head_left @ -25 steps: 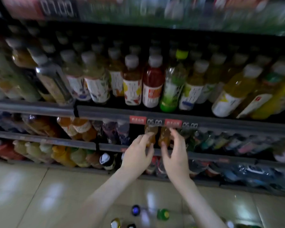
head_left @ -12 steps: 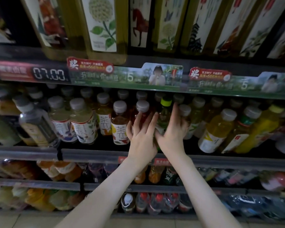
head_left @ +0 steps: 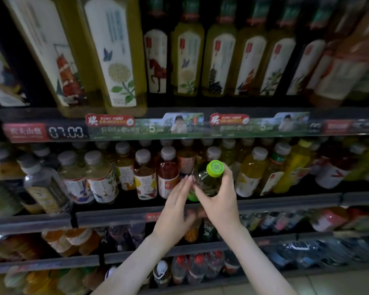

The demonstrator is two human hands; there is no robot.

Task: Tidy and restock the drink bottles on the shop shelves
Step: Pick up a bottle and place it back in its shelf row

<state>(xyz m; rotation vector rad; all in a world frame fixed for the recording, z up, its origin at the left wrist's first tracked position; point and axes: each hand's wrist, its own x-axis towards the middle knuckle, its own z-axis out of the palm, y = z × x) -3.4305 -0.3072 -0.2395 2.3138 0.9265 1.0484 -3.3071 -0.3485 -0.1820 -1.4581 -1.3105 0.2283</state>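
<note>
Before the stocked shelf [head_left: 285, 201], the right hand [head_left: 220, 202] grips a green-capped bottle [head_left: 206, 180]; the left hand [head_left: 175, 207], fingers straight, touches it.

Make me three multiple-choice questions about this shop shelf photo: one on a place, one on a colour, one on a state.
1. Where is the 07.00 price display?
A. on the floor
B. on a shelf edge, upper left
C. on a bottle cap

2. What colour is the cap of the bottle in the right hand?
A. white
B. red
C. lime green

3. What is the left hand doing?
A. gripping a cap
B. fingers straight beside that bottle
C. out of view

Answers: 1 B, it glows just under the tall bottles; 2 C, the cap is bright green; 3 B, its fingers are straight and hold nothing.
</note>
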